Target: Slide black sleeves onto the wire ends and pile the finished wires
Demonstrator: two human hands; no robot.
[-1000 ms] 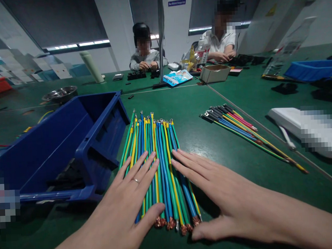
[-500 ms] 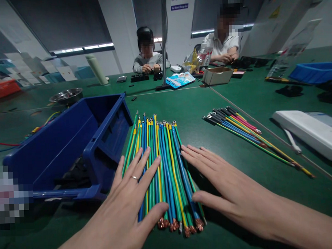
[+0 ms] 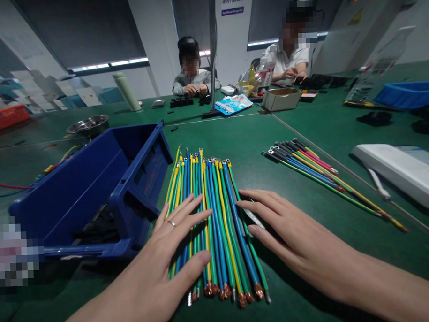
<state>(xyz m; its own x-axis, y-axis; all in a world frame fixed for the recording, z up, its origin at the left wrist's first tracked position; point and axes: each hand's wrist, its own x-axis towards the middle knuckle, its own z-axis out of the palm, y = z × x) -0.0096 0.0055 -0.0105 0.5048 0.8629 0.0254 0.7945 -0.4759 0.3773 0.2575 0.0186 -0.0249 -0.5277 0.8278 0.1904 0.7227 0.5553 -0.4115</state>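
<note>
A row of green, blue and yellow cables (image 3: 216, 198) lies side by side on the green table, metal lugs at the far ends and bare copper strands at several near ends. My left hand (image 3: 161, 257), with a ring on one finger, rests flat over the row's left part, fingers spread. Along the right edge my right hand (image 3: 294, 228) is stretched out, its fingertips beside the outermost cable. Partly hidden beneath its fingers is a pale, narrow strip (image 3: 253, 218) whose kind I cannot make out.
A blue bin (image 3: 78, 198) with dark pieces inside stands at left. To the right lie a smaller cable bundle (image 3: 306, 162) and a white device (image 3: 398, 173). Two people work across the table, near an open cardboard box (image 3: 282, 100). A metal bowl (image 3: 88, 125) sits behind the bin.
My left hand has slid slightly nearer to me over the cables. The right hand's fingers have bent a little, and the pale strip beneath them now shows more.
</note>
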